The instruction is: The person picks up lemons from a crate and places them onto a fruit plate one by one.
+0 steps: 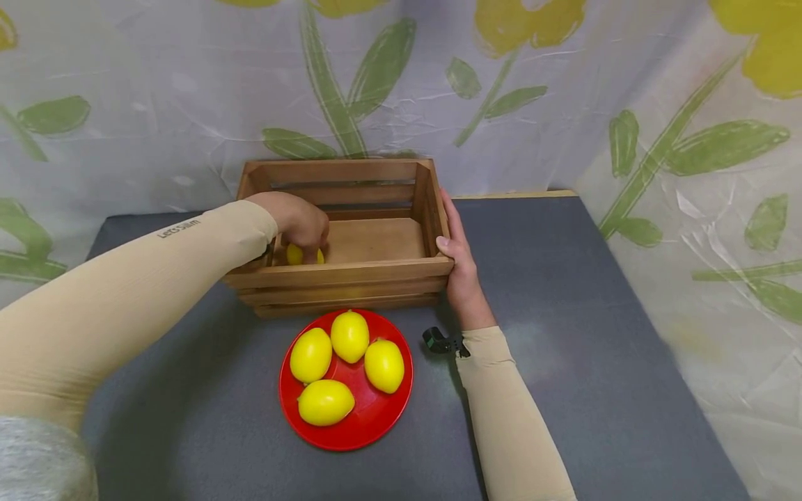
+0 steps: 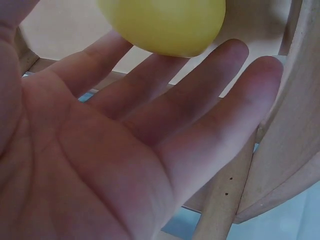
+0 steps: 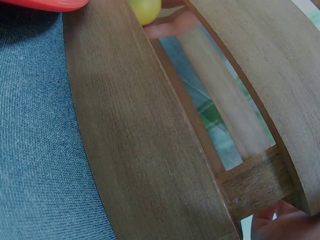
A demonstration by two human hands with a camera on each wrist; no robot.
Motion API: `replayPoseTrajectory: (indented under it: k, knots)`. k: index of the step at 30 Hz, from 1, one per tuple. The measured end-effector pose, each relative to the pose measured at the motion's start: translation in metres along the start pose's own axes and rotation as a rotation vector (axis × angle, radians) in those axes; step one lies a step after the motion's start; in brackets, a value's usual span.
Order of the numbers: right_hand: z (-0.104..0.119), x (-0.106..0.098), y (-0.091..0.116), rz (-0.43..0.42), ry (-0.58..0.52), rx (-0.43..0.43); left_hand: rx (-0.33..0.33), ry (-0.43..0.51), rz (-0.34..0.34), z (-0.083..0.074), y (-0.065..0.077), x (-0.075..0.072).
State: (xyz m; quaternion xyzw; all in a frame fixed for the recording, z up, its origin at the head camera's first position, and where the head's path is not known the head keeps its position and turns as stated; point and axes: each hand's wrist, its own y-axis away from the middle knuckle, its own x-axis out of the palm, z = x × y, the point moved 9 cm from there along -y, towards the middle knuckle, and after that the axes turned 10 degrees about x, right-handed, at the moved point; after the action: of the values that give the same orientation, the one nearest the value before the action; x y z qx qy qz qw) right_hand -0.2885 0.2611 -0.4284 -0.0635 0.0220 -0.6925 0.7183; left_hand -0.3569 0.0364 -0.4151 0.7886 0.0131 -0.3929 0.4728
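A slatted wooden crate (image 1: 338,282) stands at the back of the table. Inside its left end, my left hand (image 1: 301,219) reaches down and holds a lemon (image 2: 167,25) at its fingertips. The left wrist view has the ring and little fingers spread out past the fruit, while the thumb tip is out of sight. At the crate's right end, my right hand (image 1: 462,268) grips the side, thumb at the top edge and fingers along the outside. In front of the crate, a red plate (image 1: 341,438) bears several yellow lemons (image 1: 326,402).
The dark grey table (image 1: 564,390) runs to a flower-print curtain (image 1: 207,104) behind and on the right. The plate sits close to the crate's front slats. A small black device (image 1: 438,341) is strapped at the right wrist.
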Motion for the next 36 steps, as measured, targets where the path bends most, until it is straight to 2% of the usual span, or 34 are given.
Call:
replayPoseTrajectory:
  k: [4, 9, 16, 21, 26, 28, 36]
  knots:
    - [0.002, 0.004, 0.0, 0.009, -0.003, -0.003, 0.003, -0.016, 0.008, 0.0, 0.004, 0.002]
    - [0.003, 0.009, -0.001, 0.017, -0.009, -0.002, -0.023, 0.016, 0.006, 0.004, 0.009, 0.004]
    - [0.002, 0.012, -0.001, 0.021, -0.007, -0.007, -0.03, 0.038, -0.051, 0.003, 0.015, 0.001]
    - [0.002, 0.011, -0.002, 0.022, -0.018, -0.014, -0.01, -0.002, -0.148, -0.009, 0.031, -0.014]
    - [0.002, 0.007, -0.002, 0.014, -0.033, -0.021, 0.06, -0.092, -0.276, -0.026, 0.052, -0.036]
    - [0.002, 0.006, -0.002, 0.013, -0.032, -0.016, 0.081, -0.095, -0.316, -0.032, 0.06, -0.042]
    - [0.003, 0.002, 0.002, 0.008, -0.053, -0.017, 0.145, -0.089, -0.478, -0.054, 0.092, -0.051]
